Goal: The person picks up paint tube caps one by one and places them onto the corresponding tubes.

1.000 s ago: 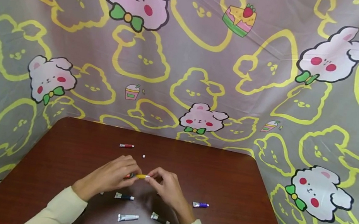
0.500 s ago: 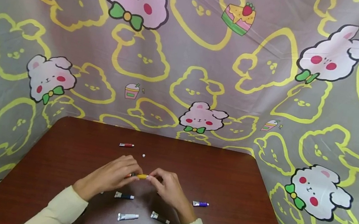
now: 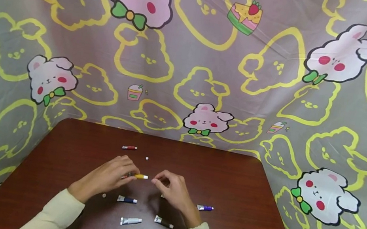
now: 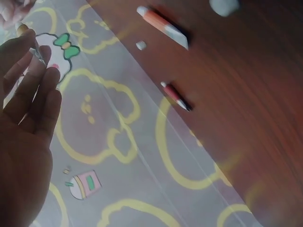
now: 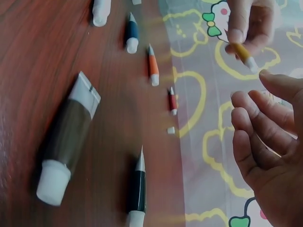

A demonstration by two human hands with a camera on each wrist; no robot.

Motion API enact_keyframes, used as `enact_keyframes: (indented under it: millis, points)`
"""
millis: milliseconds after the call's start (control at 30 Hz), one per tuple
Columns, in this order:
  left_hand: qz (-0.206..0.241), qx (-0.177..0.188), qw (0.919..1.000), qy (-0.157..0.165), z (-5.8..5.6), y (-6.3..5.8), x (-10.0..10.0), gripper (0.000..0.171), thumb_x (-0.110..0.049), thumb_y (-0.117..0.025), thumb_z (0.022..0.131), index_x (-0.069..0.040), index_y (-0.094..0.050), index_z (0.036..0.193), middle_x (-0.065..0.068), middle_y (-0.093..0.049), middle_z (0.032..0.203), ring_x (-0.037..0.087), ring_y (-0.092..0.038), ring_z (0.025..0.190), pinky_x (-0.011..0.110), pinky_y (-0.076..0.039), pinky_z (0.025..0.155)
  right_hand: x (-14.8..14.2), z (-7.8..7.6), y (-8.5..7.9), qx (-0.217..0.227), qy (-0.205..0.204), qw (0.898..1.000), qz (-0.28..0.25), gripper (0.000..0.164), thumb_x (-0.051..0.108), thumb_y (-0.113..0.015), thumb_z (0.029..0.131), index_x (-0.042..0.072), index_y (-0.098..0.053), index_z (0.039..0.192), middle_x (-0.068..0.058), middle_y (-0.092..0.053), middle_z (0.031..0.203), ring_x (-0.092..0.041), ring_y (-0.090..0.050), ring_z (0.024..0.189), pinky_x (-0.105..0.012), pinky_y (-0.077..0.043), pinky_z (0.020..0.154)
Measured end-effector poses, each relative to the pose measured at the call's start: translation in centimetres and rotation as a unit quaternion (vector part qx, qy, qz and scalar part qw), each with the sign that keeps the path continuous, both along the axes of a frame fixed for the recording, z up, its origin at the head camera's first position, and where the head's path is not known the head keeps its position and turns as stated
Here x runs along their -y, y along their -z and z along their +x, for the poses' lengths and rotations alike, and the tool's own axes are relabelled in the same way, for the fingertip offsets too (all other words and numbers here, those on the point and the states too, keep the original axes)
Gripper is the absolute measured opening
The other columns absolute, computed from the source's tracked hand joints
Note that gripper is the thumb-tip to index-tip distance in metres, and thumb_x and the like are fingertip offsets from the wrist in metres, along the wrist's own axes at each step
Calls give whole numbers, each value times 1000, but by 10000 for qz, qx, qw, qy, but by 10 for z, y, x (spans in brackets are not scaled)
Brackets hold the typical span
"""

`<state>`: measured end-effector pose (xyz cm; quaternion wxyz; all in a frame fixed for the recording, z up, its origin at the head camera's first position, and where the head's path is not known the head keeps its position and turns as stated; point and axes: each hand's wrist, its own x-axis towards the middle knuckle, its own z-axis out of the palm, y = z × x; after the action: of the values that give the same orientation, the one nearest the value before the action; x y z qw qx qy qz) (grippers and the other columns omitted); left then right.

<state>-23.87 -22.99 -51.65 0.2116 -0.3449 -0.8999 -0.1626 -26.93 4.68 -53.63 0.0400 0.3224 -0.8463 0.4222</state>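
Observation:
My left hand point(image 3: 110, 175) pinches a yellow paint tube point(image 3: 140, 176) between thumb and fingers, its white cap pointing right. In the right wrist view the same tube tilts down toward my right hand point(image 5: 270, 127). A small gap lies between the white cap and the right fingertips. The right thumb and fingers are bent loosely and apart, with nothing seen between them. The left wrist view shows the left palm point(image 4: 28, 142) with the tube's far end mostly hidden by fingers. An orange paint tube point(image 5: 153, 66) lies on the table, largely covered by the left hand in the head view.
Around the hands on the brown table point(image 3: 237, 187) lie a red tube point(image 3: 129, 147), a navy tube point(image 3: 127, 199), a silver-white tube point(image 3: 131, 221), a dark brown tube point(image 3: 164, 222) and a purple tube point(image 3: 205, 208). Small white pieces point(image 3: 147, 158) lie loose. A patterned cloth point(image 3: 264, 103) surrounds the table.
Earlier both hands held the yellow paint tube, the right one at its white cap. Now the right fingers have let go, and the left hand has shifted left and slightly away with the tube.

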Motion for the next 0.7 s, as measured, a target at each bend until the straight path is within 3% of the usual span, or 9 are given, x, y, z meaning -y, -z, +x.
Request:
enact_keyframes:
  millis: [367, 700]
  points:
    - [48, 363, 9979, -526, -1, 17, 37, 14, -16, -86, 93, -18, -79, 105, -7, -76, 98, 13, -65, 95, 41, -55, 88, -3, -11, 5, 47, 375, 9993, 44, 11, 29, -78, 102, 18, -78, 102, 5, -80, 94, -6, -70, 80, -23, -57, 73]
    - [59, 589, 9901, -1273, 2, 35, 71, 14, -16, -88, 91, -20, -76, 98, -5, -75, 95, 14, -61, 90, 45, -54, 85, -5, -23, 10, 19, 536, 9983, 212, 13, 28, -77, 103, 16, -78, 103, 3, -80, 94, -5, -69, 81, -25, -57, 74]
